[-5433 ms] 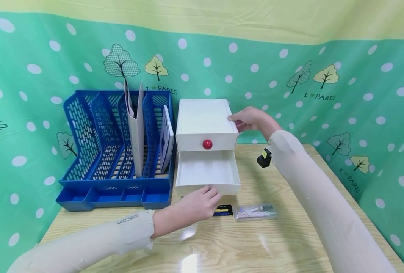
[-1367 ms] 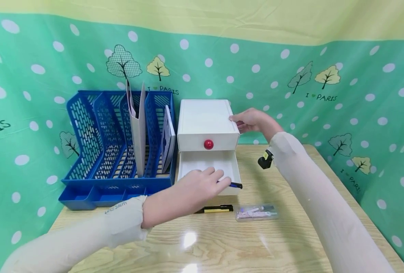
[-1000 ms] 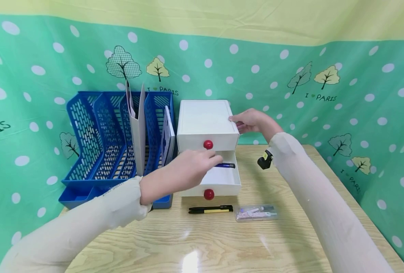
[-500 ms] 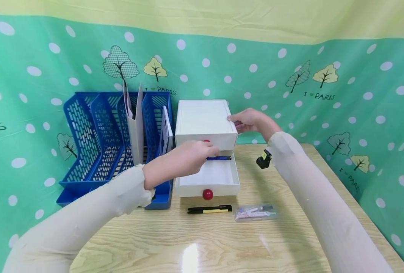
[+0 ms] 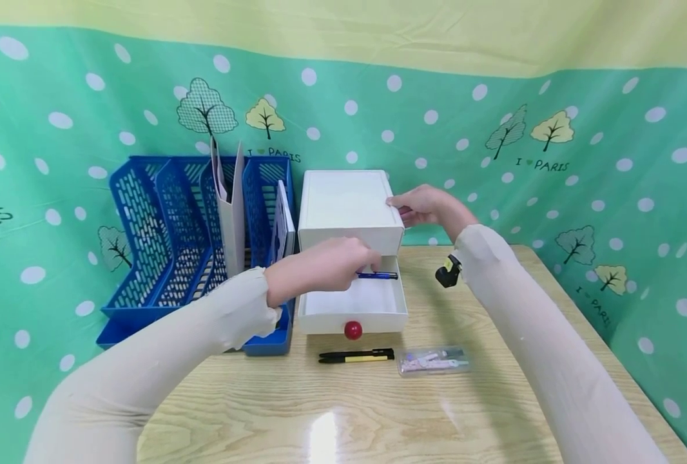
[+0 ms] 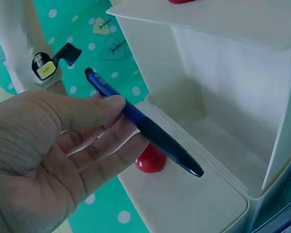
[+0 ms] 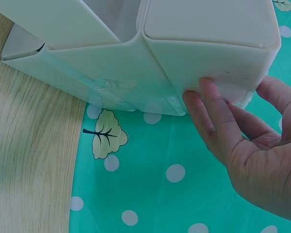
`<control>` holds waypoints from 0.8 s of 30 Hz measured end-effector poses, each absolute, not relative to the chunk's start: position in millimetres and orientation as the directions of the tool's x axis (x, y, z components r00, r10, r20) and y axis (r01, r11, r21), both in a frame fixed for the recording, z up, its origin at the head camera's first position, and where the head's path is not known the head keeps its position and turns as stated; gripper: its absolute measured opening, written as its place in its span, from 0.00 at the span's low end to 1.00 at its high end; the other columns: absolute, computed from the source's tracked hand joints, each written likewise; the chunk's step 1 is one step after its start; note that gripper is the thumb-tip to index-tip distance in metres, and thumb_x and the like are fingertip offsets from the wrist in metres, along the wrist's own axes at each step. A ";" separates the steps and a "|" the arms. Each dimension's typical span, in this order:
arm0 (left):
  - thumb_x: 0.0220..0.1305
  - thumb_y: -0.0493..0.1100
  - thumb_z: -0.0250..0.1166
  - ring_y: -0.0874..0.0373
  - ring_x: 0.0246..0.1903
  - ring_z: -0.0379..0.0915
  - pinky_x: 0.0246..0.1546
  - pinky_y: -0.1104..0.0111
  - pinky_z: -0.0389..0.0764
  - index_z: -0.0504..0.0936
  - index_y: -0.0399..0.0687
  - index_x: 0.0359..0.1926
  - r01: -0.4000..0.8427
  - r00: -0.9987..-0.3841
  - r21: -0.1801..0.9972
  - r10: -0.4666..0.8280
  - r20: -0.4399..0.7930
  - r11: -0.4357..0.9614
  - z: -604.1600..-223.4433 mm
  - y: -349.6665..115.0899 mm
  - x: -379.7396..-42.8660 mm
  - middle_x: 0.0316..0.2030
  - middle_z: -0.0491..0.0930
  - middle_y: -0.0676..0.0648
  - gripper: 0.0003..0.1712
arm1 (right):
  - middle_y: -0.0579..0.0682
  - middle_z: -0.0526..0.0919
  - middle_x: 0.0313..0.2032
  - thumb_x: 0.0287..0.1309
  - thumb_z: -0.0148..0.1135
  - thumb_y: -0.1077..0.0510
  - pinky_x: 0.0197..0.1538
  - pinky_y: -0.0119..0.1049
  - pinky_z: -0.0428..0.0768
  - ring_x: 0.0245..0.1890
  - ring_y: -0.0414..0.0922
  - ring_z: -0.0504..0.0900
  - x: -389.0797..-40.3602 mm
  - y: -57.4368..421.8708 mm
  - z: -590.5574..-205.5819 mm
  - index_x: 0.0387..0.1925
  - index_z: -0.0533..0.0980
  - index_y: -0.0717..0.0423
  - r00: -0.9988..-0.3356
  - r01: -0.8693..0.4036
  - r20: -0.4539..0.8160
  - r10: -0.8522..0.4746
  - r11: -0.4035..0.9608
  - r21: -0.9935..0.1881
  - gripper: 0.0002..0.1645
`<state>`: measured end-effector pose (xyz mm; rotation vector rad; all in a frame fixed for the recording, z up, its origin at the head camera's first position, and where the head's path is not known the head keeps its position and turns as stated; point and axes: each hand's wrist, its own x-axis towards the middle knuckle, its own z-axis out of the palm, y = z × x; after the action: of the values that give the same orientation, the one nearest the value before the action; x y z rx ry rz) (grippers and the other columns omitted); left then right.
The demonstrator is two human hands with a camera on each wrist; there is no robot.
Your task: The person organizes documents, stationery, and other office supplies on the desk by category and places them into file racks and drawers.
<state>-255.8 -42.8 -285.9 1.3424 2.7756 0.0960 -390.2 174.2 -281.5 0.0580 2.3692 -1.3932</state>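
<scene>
My left hand (image 5: 332, 264) pinches a blue pen (image 5: 378, 276) above the pulled-out drawer (image 5: 352, 322) of a white drawer unit (image 5: 346, 200). Seen from the left wrist, the thumb and fingertips hold the pen (image 6: 145, 126) near its middle, its dark grip end pointing away from the palm. A red knob (image 5: 352, 330) is on the drawer's front. My right hand (image 5: 427, 203) rests against the unit's right side, its thumb at the top edge. The right wrist view has the fingers (image 7: 223, 121) extended against the side wall.
Two pens (image 5: 356, 356), one black and one black-and-yellow, lie on the wooden table (image 5: 413, 419) in front of the drawer. Beside them is a clear case (image 5: 433, 361) of small stationery. To the left stands a blue file rack (image 5: 146, 225) holding folders (image 5: 231, 219).
My left hand let go of the drawer front, picked the blue pen off the table and carried it over the drawer. In the last half second it has shifted slightly right. The right hand has stayed.
</scene>
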 end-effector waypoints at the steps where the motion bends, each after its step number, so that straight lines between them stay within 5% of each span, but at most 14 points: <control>1: 0.66 0.28 0.64 0.55 0.40 0.80 0.50 0.66 0.85 0.85 0.46 0.52 0.780 -0.620 0.085 0.784 -0.031 0.620 -286.7 -42.4 -256.7 0.49 0.87 0.45 0.17 | 0.55 0.79 0.48 0.73 0.58 0.49 0.61 0.43 0.82 0.41 0.44 0.82 -390.1 174.3 -281.6 0.63 0.72 0.67 -0.924 0.229 -0.350 -0.157 0.507 -0.831 0.29; 17: 0.60 0.24 0.62 0.56 0.35 0.77 0.34 0.72 0.78 0.86 0.46 0.53 0.750 -0.635 0.162 0.766 -0.098 0.642 -290.9 -41.6 -271.6 0.45 0.87 0.45 0.23 | 0.55 0.79 0.47 0.73 0.58 0.49 0.62 0.45 0.82 0.42 0.45 0.82 -389.2 174.1 -282.2 0.62 0.73 0.67 -0.923 0.232 -0.349 -0.161 0.491 -0.840 0.28; 24: 0.58 0.23 0.63 0.56 0.36 0.78 0.36 0.71 0.80 0.86 0.43 0.52 0.756 -0.625 0.174 0.775 -0.097 0.631 -293.3 -38.2 -277.4 0.45 0.87 0.43 0.23 | 0.55 0.78 0.48 0.73 0.58 0.48 0.61 0.44 0.82 0.41 0.44 0.82 -392.5 175.7 -284.1 0.63 0.73 0.67 -0.922 0.235 -0.352 -0.160 0.491 -0.839 0.29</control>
<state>-277.4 -38.2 -293.3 1.2714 2.6880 0.1745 -392.5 175.7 -284.1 0.0630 2.3554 -1.4125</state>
